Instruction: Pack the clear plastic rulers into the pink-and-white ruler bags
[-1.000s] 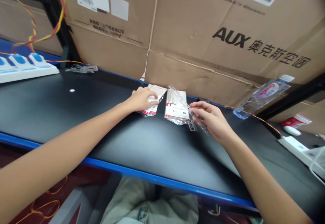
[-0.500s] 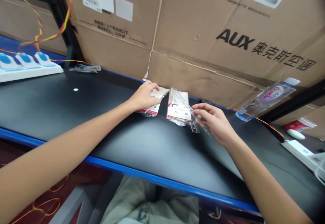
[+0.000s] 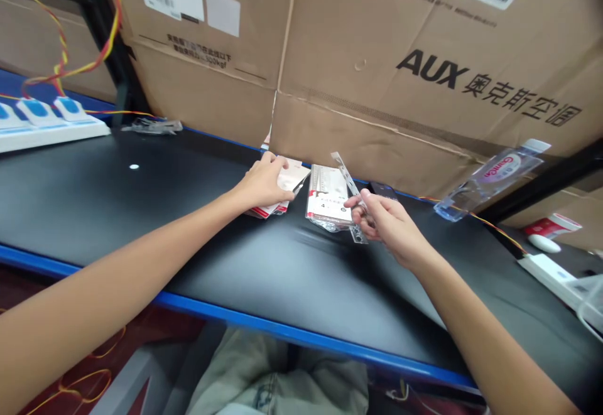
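My right hand point(image 3: 384, 223) has its fingers closed narrow, pinching a clear strip point(image 3: 347, 177) just beside a packet point(image 3: 326, 200) on the black bench point(image 3: 117, 208); my left hand point(image 3: 264, 181) lies on a second packet point(image 3: 269, 210), grip impossible to tell from here

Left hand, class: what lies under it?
A pale, red-edged packet lies under the left hand; the palm covers its middle, so that part cannot be seen.

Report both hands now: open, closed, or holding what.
Left hand: fingers on a white-and-red packet; cannot tell if gripping.
Right hand: closed, pinching a clear plastic strip.
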Tool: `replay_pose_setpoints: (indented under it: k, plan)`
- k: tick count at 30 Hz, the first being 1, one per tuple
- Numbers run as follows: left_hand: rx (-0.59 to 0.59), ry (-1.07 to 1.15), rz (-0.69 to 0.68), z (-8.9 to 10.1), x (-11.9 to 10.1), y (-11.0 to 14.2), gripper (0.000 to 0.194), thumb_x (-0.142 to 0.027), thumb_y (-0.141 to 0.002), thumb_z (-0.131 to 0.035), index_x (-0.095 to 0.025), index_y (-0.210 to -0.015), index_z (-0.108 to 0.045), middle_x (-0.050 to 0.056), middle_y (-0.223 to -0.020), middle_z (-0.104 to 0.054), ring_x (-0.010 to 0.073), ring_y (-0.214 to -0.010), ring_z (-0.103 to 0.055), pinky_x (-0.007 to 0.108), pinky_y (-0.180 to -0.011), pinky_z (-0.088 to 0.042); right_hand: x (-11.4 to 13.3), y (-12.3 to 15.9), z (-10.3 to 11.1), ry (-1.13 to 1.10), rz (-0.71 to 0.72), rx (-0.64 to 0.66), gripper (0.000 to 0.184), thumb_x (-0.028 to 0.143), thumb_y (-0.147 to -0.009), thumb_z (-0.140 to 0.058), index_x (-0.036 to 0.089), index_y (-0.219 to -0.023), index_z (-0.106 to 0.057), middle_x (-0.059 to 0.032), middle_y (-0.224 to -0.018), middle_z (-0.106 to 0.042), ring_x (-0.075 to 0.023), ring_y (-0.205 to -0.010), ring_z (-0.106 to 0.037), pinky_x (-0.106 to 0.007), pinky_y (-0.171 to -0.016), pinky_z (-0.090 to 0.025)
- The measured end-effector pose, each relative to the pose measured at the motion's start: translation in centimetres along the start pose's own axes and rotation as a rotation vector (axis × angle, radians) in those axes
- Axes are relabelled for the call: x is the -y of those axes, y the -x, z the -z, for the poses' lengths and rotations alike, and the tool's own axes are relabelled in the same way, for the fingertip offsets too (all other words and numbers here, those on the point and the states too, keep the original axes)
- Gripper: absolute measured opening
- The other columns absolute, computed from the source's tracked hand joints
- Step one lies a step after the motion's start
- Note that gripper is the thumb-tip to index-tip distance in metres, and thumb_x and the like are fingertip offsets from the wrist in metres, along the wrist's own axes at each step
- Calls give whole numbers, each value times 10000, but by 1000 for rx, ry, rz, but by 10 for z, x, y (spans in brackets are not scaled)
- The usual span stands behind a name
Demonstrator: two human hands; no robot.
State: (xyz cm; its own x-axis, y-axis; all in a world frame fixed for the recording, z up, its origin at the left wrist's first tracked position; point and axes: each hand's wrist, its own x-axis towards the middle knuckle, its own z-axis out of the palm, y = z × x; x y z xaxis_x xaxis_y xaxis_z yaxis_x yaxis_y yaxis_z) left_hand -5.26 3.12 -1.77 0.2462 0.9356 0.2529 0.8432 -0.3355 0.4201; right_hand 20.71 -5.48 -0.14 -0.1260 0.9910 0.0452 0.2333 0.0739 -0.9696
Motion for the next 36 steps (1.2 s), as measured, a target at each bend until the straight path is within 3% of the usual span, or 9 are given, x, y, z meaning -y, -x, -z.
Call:
replay_pose_setpoints:
  k: [8, 15, 20, 23, 27, 36]
  plan:
    - [-99, 98, -37, 3, -3, 0, 666, -414, -644, -731, -221, -1244, -516, 103, -1320, -432, 324, -1222, -490, 435, -1044, -433, 0, 0, 1, 22, 15, 0, 504, 655, -863, -590, 173, -972, -685, 5, -701, -537, -71, -478, -342, -232, -441, -254]
    - [-268, 252, -361, 8, -45, 26, 508, -264, -648, -729, -202, -1120, -552, 85, -1184, -510, 267, -1146, -527, 402, -1004, -466, 2, 0, -3, -194, -81, 39, 671, 819, -820, -440, 193, -920, -659, 63, -596, -345, -60, -430, -164, -229, -415, -117]
    - [-303, 292, -528, -3, -69, 49, 418, -209, -709, -685, -214, -1102, -543, 99, -1214, -506, 271, -1140, -521, 416, -969, -469, 0, 4, -10, 23, 63, -29, 451, 638, -794, -684, 192, -827, -623, 52, -611, -415, -64, -459, -277, -225, -425, -218]
    - [-323, 305, -554, -8, -70, 53, 394, -189, -731, -662, -215, -1104, -537, 108, -1230, -498, 270, -1143, -515, 426, -974, -462, -2, 6, -14, 174, 96, -66, 424, 584, -821, -686, 181, -723, -594, 16, -621, -534, -81, -490, -377, -239, -470, -320]
    - [-339, 347, -549, -10, -69, 53, 369, -205, -740, -675, -239, -1074, -523, 95, -1212, -501, 267, -1137, -522, 425, -959, -473, -3, 6, -17, 269, 80, -83, 356, 517, -837, -692, 166, -782, -659, -27, -683, -655, -96, -487, -459, -256, -495, -371]
    - [-313, 481, -570, -7, -70, 53, 337, -160, -720, -689, -235, -1015, -545, 63, -1134, -525, 238, -1116, -545, 386, -950, -494, 0, 9, -18, -102, 22, -16, 233, 377, -827, -734, 177, -815, -614, 6, -577, -609, -85, -436, -489, -210, -404, -204]
